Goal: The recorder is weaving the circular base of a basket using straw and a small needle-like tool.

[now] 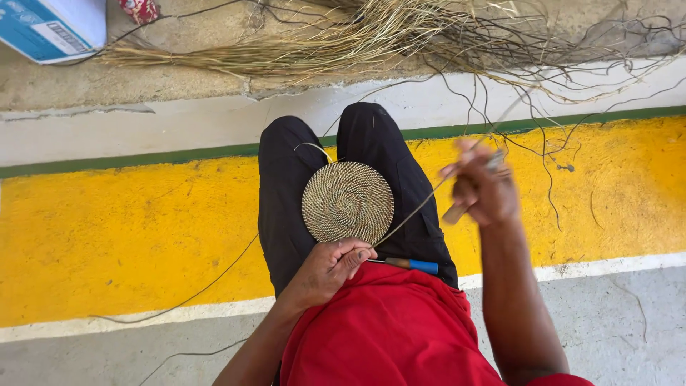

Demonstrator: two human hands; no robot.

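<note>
The left hand (330, 268) is pinching the near edge of a round woven mat (347, 202). The thumb and fingers are closed on the rim, holding it flat on the lap. The mat is lying on the person's black trousers (286, 186), between the knees and the red shirt (386, 329).

The right hand (482, 187) is up and off to the side. It is blurred, so it is moving fast. Its fingers are closed on a thin strand (414, 212) that is running tight from the mat's edge up to the hand. A small tool also seems to be in that hand, but it is too blurred to tell what kind.

This looks like the step of pulling a stitch tight. The next move probably needs the left grip to stay firm while the strand is wrapped round the rim again.

A tool with a blue and orange handle (411, 265) is lying on the lap, just beside the left hand.

Farther out, a heap of dry grass (336, 39) is lying on the grey floor (179, 121). At the top left corner, a blue and white box (46, 25) is sitting with a white label on its side. A wide yellow stripe (128, 229) is running across the floor under the legs.
</note>
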